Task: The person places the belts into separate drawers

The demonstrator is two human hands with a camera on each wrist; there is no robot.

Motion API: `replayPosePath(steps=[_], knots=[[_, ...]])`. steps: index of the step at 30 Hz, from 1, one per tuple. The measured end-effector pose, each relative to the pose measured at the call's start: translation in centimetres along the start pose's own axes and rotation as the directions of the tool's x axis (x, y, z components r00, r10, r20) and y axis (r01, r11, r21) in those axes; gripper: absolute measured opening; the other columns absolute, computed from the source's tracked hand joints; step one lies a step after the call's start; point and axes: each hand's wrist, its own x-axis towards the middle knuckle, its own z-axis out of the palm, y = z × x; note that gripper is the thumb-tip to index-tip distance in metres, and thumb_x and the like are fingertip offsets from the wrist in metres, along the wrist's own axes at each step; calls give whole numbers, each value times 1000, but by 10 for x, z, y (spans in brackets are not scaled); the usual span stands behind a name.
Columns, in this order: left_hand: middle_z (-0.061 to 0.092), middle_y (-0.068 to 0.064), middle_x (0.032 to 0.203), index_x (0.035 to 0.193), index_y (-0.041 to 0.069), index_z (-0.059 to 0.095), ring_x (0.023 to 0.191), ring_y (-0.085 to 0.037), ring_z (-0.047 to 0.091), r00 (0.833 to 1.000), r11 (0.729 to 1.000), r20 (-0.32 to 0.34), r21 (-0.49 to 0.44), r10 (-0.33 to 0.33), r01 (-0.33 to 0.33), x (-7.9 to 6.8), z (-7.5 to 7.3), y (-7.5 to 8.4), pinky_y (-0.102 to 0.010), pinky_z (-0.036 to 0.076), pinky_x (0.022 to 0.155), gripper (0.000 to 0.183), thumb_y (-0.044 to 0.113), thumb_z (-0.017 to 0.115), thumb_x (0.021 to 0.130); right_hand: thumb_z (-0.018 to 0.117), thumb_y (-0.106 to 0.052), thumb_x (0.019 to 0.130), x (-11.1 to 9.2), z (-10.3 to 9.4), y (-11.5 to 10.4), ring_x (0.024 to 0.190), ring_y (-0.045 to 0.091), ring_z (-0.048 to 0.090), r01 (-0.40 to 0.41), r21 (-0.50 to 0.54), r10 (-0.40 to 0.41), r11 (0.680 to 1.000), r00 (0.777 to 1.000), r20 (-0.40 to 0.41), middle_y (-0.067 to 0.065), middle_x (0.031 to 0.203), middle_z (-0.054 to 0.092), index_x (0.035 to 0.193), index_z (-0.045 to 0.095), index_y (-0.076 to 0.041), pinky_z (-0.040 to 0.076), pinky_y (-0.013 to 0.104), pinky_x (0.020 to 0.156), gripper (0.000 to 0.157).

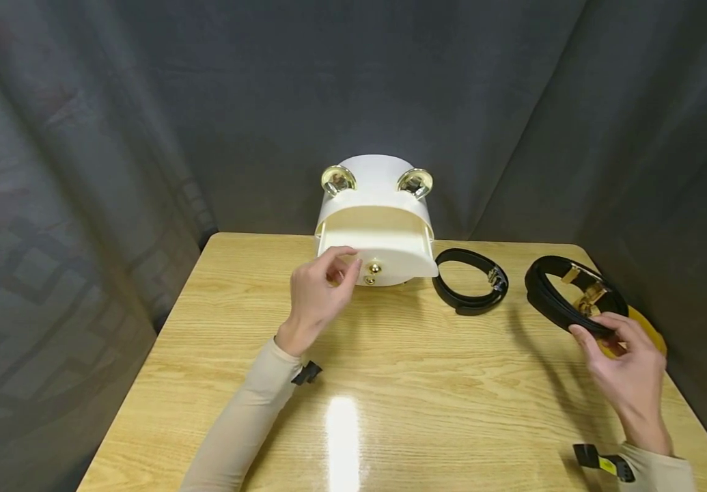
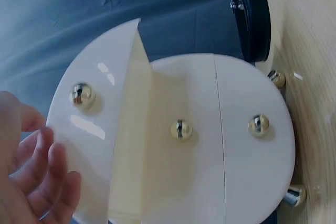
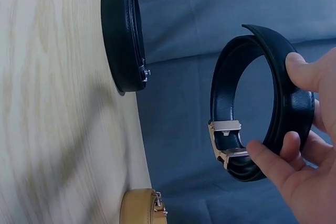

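A white rounded cabinet (image 1: 378,174) with gold knobs stands at the back of the table, its top drawer (image 1: 405,263) pulled out. My left hand (image 1: 319,294) is at the left part of the drawer front, thumb and index finger apart, with nothing between them. In the left wrist view its loosely bent fingers (image 2: 39,156) are right at the edge of the drawer front. On the right, my right hand (image 1: 630,362) grips a coiled black belt (image 1: 550,301) with a gold buckle, thumb on one side and fingers on the other, above the table.
Another coiled black belt (image 1: 451,297), with a silvery buckle, lies just right of the cabinet. A tan-yellow coiled belt (image 3: 137,208) sits near the table's right edge, partly behind my right hand in the head view. Dark curtains (image 1: 255,123) hang behind the wooden table (image 1: 439,410).
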Motion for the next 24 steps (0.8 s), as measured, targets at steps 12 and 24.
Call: replayPosePath(steps=[12, 24], knots=[[69, -16, 107, 115, 5, 75, 86, -33, 68, 984, 988, -103, 42, -144, 149, 0, -14, -22, -38, 56, 61, 27, 23, 75, 94, 86, 11, 78, 4, -3, -6, 82, -9, 51, 17, 20, -16, 1000, 1000, -12, -37, 105, 59, 104, 74, 10, 41, -5, 75, 29], [68, -13, 131, 132, 11, 69, 104, -32, 72, 936, 940, 93, 50, -341, 338, -8, -19, -34, -45, 60, 73, 48, 43, 70, 96, 85, 9, 80, 10, -6, -19, 82, -8, 51, 61, 22, -61, 998, 998, 7, -37, 107, 59, 104, 73, 10, 42, -4, 76, 27]])
